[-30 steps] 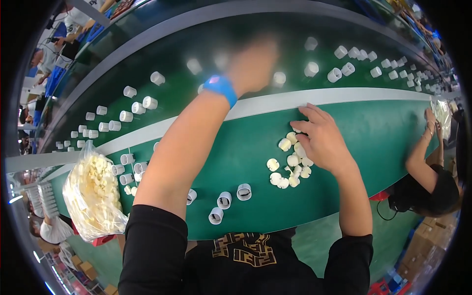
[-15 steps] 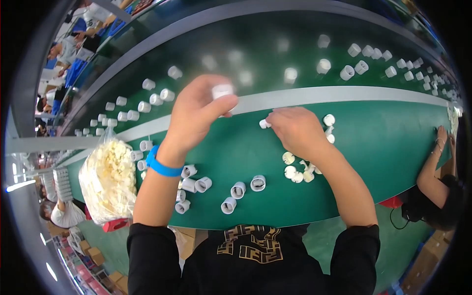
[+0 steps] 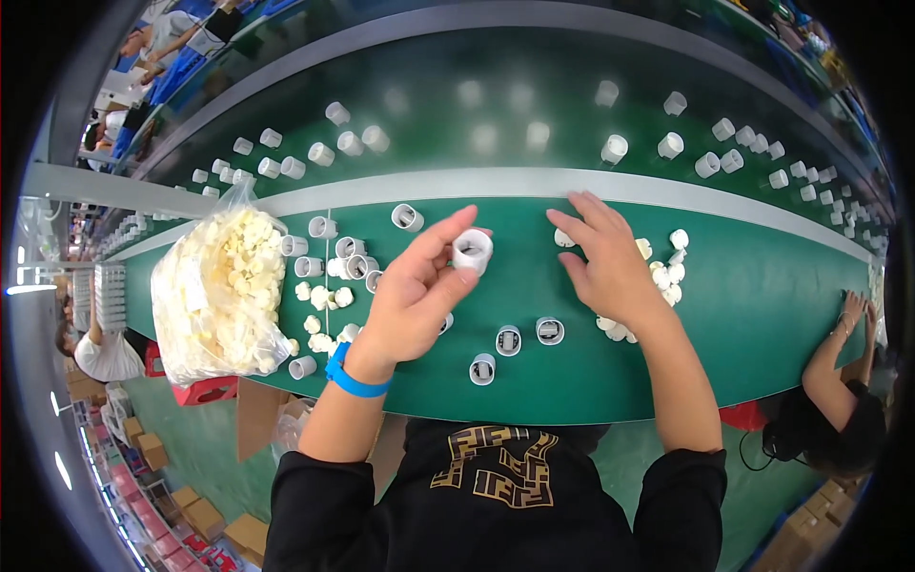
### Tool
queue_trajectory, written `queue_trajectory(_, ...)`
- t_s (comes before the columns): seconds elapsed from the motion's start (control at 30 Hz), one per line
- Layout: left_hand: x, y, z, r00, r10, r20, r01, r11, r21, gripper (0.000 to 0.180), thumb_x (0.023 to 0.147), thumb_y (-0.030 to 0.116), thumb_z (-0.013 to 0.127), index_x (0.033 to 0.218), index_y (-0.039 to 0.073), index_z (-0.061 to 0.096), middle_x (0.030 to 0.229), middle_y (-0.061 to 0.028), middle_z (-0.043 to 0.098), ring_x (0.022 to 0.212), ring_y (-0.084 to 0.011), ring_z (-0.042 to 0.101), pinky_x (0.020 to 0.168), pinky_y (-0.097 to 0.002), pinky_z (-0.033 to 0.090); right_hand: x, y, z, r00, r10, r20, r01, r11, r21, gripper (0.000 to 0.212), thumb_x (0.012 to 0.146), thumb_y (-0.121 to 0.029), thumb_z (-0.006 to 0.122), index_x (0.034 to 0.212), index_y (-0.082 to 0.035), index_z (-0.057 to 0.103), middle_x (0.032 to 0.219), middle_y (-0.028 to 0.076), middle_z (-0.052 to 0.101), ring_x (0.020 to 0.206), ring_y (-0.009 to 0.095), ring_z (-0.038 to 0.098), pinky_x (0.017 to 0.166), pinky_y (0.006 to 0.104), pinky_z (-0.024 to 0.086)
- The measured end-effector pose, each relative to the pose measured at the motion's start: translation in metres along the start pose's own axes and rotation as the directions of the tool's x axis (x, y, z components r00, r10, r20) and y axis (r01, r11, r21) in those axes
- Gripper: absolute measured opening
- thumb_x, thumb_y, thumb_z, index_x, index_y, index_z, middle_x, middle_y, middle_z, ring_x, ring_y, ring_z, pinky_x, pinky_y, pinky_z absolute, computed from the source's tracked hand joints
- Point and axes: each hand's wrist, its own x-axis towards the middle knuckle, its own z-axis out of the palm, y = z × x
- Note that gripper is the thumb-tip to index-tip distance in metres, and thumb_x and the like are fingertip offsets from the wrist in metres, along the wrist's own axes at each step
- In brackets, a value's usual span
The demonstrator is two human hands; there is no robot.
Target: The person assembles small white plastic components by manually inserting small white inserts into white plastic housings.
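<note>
**Left hand pinches a white cap; right hand flat over the small pieces**

Your left hand (image 3: 412, 296) is raised over the green surface (image 3: 753, 315), thumb and fingers pinching a short white cylindrical cap (image 3: 472, 251) at its side, open end facing the camera. What sits inside the cap is too small to make out. A blue wristband (image 3: 355, 379) circles that wrist.

Your right hand (image 3: 608, 267) is spread, palm down, fingers reaching toward the pale strip at the far edge of the surface. It holds nothing that shows; the palm hides part of a scatter of small cream pieces (image 3: 667, 269), so you cannot tell whether a piece lies under it.

Between your forearms three caps (image 3: 508, 340) stand near each other on the surface, with darker centres that are hard to read. More caps and cream pieces lie left of your left hand, partly hidden behind it.

Further left, a clear bag of cream pieces (image 3: 224, 291) stands open. Beyond the strip, a darker belt (image 3: 534, 86) carries scattered white caps, some blurred. At the right rim, another person's arm (image 3: 837, 353) reaches onto the surface; that hand is bent by the lens edge.
</note>
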Motion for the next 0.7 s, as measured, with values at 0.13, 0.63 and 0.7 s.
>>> queue_trajectory(0.13, -0.005, -0.007, -0.005, 0.996, 0.084, 0.034, -0.084, 0.996, 0.001, 0.058, 0.090, -0.011, 0.067, 0.145, 0.001, 0.052, 0.139, -0.0143, 0.059, 0.126, -0.0221, 0.060, 0.105, -0.0346, 0.052, 0.003, 0.009, -0.009, 0.984, -0.114, 0.139, 0.134, 0.980, -0.145, 0.035, 0.084, 0.000, 0.074, 0.118, -0.006, 0.072, 0.143, 0.017, 0.060, 0.141, 0.040, 0.048, 0.116, 0.0492, 0.040)
queue_trajectory(0.63, 0.003, -0.007, 0.001, 0.985, 0.135, 0.104, -0.156, 0.962, 0.223, 0.045, 0.088, -0.009, 0.072, 0.130, -0.001, 0.058, 0.131, -0.0127, 0.061, 0.120, -0.0205, 0.062, 0.104, -0.0361, 0.052, 0.000, 0.017, -0.042, 0.976, -0.008, 0.218, 0.017, 0.999, -0.037, 0.046, 0.079, -0.001, 0.081, 0.123, -0.006, 0.072, 0.138, 0.014, 0.064, 0.137, 0.035, 0.052, 0.114, 0.0451, 0.043)
queue_trajectory(0.7, 0.003, -0.008, 0.002, 0.985, 0.133, 0.107, -0.155, 0.959, 0.236, 0.047, 0.088, -0.009, 0.071, 0.131, -0.001, 0.057, 0.131, -0.0131, 0.061, 0.121, -0.0222, 0.063, 0.105, -0.0368, 0.052, 0.002, 0.021, -0.040, 0.973, -0.008, 0.233, 0.018, 0.999, -0.041, 0.044, 0.079, -0.001, 0.080, 0.122, -0.006, 0.072, 0.140, 0.014, 0.063, 0.139, 0.035, 0.051, 0.115, 0.0450, 0.043)
